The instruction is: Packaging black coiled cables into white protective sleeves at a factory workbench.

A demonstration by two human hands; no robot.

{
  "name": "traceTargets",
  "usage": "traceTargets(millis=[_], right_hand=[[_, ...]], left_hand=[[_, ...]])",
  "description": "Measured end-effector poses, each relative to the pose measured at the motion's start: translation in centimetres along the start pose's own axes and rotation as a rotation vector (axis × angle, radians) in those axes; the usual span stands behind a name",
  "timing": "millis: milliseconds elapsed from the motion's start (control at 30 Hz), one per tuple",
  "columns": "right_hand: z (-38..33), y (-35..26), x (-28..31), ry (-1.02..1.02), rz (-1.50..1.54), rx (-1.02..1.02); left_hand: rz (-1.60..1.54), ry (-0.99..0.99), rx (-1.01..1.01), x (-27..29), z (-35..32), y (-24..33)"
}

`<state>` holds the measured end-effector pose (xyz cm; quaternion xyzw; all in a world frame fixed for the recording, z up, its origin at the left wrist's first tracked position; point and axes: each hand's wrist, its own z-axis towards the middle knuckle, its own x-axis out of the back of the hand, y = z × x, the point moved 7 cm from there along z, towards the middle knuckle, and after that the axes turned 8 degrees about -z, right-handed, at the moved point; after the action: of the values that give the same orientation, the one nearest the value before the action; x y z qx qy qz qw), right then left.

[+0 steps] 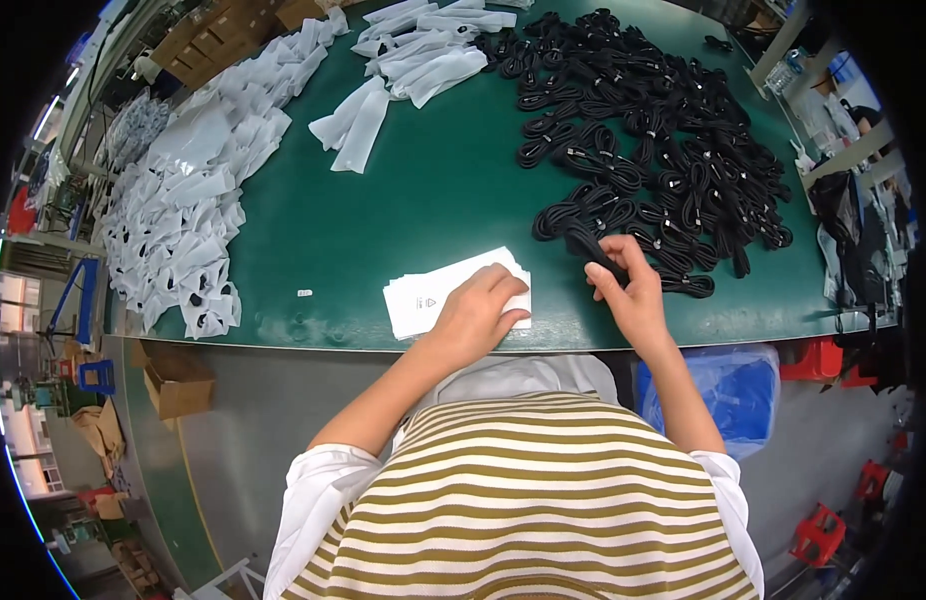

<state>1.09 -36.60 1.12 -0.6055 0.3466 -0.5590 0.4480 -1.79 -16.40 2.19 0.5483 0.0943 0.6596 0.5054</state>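
Pinching a black cable bundle (591, 248) in the right hand (635, 292), jutting leftward past its thumb; resting left hand (473, 315), thumb apart, atop white stack (408, 308)!

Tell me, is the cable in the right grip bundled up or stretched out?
Bundled up: the black cable in the right grip is looped into a short, thick bunch.

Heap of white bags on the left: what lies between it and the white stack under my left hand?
In the head view, a small white label lies on the green tabletop between the heap and the stack.
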Motion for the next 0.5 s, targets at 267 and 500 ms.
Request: traceTargets(millis=[267, 500], right_hand=[[-2.0, -3.1, -1.0, 0.137, -0.433, 0.360], [-2.9, -5.8, -1.9, 0.140, -0.705, 0.575]], left_hand=[[-0.122, 0.099, 0.117, -0.5, -0.2, -2.1], [-0.337, 0.126, 0.301, -0.3, -0.3, -2.9]])
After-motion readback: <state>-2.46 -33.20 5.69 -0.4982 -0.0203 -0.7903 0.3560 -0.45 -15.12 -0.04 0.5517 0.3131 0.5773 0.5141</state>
